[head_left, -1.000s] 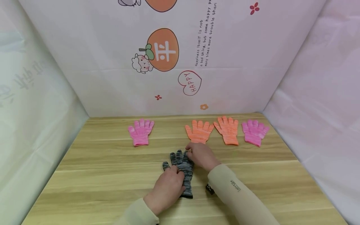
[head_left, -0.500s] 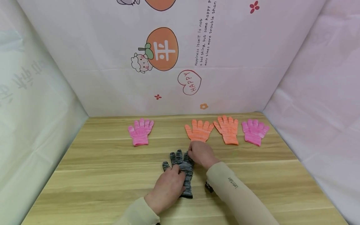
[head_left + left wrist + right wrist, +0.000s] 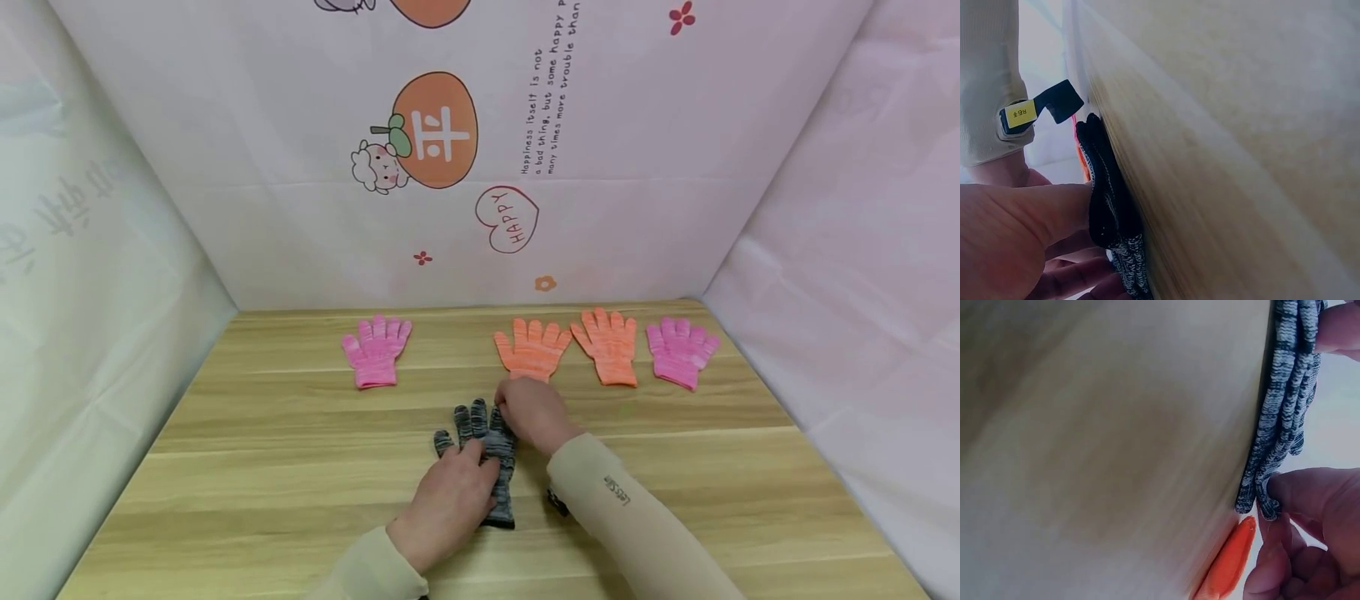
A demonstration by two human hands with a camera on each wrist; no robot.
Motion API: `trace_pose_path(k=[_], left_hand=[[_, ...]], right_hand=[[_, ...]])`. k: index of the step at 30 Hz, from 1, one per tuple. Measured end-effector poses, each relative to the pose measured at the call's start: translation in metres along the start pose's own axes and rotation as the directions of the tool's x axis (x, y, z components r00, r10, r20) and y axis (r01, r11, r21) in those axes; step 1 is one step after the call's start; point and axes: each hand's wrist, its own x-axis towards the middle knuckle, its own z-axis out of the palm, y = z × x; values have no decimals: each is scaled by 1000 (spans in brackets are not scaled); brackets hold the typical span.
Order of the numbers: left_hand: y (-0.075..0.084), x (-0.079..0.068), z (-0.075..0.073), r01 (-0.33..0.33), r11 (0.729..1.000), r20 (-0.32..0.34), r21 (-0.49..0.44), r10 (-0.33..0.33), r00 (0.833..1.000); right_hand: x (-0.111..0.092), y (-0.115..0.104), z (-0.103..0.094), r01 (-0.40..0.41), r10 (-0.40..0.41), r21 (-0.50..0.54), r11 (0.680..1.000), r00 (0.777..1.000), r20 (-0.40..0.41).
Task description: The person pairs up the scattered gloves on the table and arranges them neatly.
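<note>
A black-and-grey knit glove (image 3: pixel 498 467) lies on the table, cuff toward me and fingers pointing away. My left hand (image 3: pixel 450 502) rests on its palm; in the left wrist view the thumb (image 3: pixel 1063 209) touches the side near the cuff. With thumb and finger, my right hand (image 3: pixel 536 414) pinches a fingertip at the glove's far right. Seen from the right wrist, the dark knit (image 3: pixel 1285 394) stands in layers, and the pinched fingertip is lifted slightly beside another flat on the wood. The left hand covers part of the glove.
Along the table's back lie a pink glove (image 3: pixel 375 354), two orange gloves, one (image 3: pixel 532 346) just beyond my right hand and another (image 3: pixel 611 346) beside it, and a second pink glove (image 3: pixel 681 352). White printed sheets (image 3: pixel 300 208) wall the wooden table (image 3: pixel 262 450).
Both hands stay nearly in place. My right hand has shifted only slightly around the glove's fingertip, and the left keeps resting on the palm. The other gloves have not moved.
</note>
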Motion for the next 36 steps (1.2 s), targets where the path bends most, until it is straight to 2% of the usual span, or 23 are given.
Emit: trace_pose_path(k=[6, 13, 16, 23, 25, 31, 36], left_hand=[[1, 0, 0, -17, 1000, -4, 13, 17, 1000], [1, -1, 0, -40, 997, -47, 59, 43, 998], [1, -2, 1, -48, 996, -53, 78, 53, 997], [1, -2, 3, -49, 994, -74, 97, 57, 996], [0, -2, 3, -45, 994, -73, 95, 52, 996], [0, -2, 2, -37, 996, -56, 83, 42, 998], [1, -3, 3, -36, 997, -54, 69, 40, 998]], right_hand=[[-4, -1, -1, 66, -67, -54, 996, 998, -18], [-4, -3, 2, 73, -75, -83, 994, 997, -27], [-7, -2, 2, 59, -61, -41, 997, 997, -47], [-15, 3, -4, 38, -21, 171, 985, 995, -99], [-18, 3, -6, 49, -36, 178, 983, 996, -80], [-23, 2, -5, 82, -88, 128, 988, 995, 45], [-23, 1, 1, 77, -84, 98, 992, 994, 68]])
